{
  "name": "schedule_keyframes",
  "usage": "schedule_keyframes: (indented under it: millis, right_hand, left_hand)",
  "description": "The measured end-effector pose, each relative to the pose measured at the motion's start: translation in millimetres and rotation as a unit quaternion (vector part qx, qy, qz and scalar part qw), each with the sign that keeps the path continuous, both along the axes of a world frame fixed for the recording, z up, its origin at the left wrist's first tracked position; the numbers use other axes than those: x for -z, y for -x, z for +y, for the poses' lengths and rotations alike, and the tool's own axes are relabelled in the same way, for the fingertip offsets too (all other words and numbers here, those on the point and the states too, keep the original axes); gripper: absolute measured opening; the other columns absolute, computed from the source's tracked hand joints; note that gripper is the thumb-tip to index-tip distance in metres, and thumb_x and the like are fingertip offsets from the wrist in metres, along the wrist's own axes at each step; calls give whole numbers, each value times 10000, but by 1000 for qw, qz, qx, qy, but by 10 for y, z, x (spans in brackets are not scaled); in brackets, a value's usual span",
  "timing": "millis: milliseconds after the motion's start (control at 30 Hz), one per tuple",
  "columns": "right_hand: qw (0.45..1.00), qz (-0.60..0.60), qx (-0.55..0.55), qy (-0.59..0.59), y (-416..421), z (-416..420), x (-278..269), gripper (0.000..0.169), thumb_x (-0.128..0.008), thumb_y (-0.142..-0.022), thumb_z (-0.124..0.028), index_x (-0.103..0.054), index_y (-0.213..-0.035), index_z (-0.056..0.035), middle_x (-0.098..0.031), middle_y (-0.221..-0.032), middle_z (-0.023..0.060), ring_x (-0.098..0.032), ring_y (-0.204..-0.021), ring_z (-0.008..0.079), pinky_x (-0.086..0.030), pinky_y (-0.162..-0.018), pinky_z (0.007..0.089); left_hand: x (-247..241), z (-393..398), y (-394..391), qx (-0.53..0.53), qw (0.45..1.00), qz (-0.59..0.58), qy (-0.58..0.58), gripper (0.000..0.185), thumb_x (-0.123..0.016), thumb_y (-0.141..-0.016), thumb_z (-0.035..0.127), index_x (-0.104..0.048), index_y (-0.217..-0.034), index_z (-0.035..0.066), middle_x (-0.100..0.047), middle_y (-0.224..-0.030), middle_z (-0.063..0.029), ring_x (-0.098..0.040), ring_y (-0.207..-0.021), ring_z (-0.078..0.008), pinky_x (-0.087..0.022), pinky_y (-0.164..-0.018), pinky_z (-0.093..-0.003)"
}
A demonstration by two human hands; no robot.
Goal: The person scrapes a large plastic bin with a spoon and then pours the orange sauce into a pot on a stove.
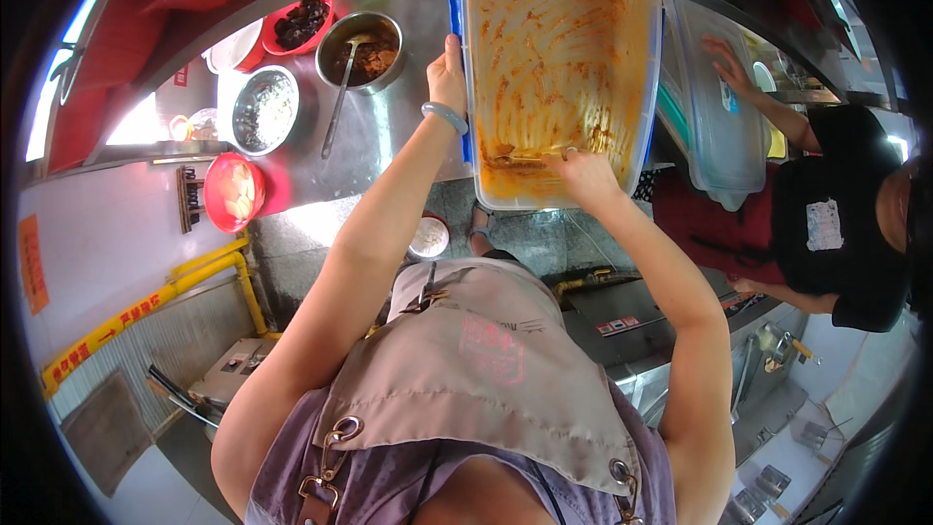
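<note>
A large translucent plastic storage box (561, 80) lies before me, its inside smeared with orange-brown sauce. My left hand (446, 80), with a bangle at the wrist, grips the box's left rim, thumb pointing up along it. Inside the near end, my right hand (583, 173) holds a thin sauce-coated utensil (528, 158), its exact kind hidden by fingers and sauce. Brown sauce (503, 160) is gathered at the utensil's left end. Blue latches show along the box's sides.
Left of the box, a steel counter (364, 135) holds a steel pot (397, 36) with a ladle, a steel bowl (266, 109) and red bowls (233, 193) of food. At right, a co-worker's hand (729, 69) touches a translucent lid (718, 124). A white bowl (428, 237) sits below.
</note>
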State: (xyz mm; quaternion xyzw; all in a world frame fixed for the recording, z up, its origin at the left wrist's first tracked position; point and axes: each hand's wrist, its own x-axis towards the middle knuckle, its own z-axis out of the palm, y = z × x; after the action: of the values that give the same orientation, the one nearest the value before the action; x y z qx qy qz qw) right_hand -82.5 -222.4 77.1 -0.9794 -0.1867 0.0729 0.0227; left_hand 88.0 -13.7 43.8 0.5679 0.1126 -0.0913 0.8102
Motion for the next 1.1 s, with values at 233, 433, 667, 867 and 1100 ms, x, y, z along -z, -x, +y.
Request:
schedule_keyframes:
  millis: [233, 433, 667, 867, 1100]
  right_hand:
    - [979, -139, 120, -90, -441, -169, -190, 465, -541, -742, 1, -642, -1157, -183, -668, -899, 139, -676, -748, 286, -541, -594, 405]
    - [999, -29, -1, -29, -203, -197, -132, 465, -537, -742, 12, -641, -1152, -183, -646, -827, 129, -653, -712, 304, -534, -587, 407]
    - [998, -26, 50, -2, -192, -215, -99, 375, -540, -760, -13, -654, -1084, -163, -640, -800, 104, -656, -734, 286, -527, -611, 405]
    - [974, -31, 226, 17, 268, -388, -464, 290, -531, -826, -55, -636, -1092, -101, -639, -796, 152, -650, -688, 343, -527, -598, 434]
    - [934, -31, 342, 100, 318, -344, -338, 98, -543, -814, -35, -603, -891, -35, -637, -812, 191, -675, -703, 345, -546, -607, 430]
  left_hand:
    - [10, -17, 31, 2, 1000, 4, -26, 570, -451, -987, 484, -672, -851, -24, -596, -706, -2, -470, -600, -73, -405, -565, -239]
    - [-100, 6, 117, -9, 1000, 1, -14, 564, -457, -984, 485, -673, -843, -17, -580, -690, 6, -459, -596, -67, -398, -558, -243]
    - [-58, -81, 128, -12, 1000, 0, -5, 547, -469, -985, 468, -664, -802, -8, -574, -682, 9, -447, -593, -65, -386, -551, -236]
    - [-28, -52, 187, -46, 998, -22, 26, 527, -473, -986, 460, -652, -752, 23, -562, -651, 31, -430, -561, -44, -357, -514, -222]
    - [-25, -146, 303, -51, 997, -26, 46, 519, -471, -990, 451, -616, -698, 47, -523, -619, 48, -408, -548, -41, -333, -500, -221]
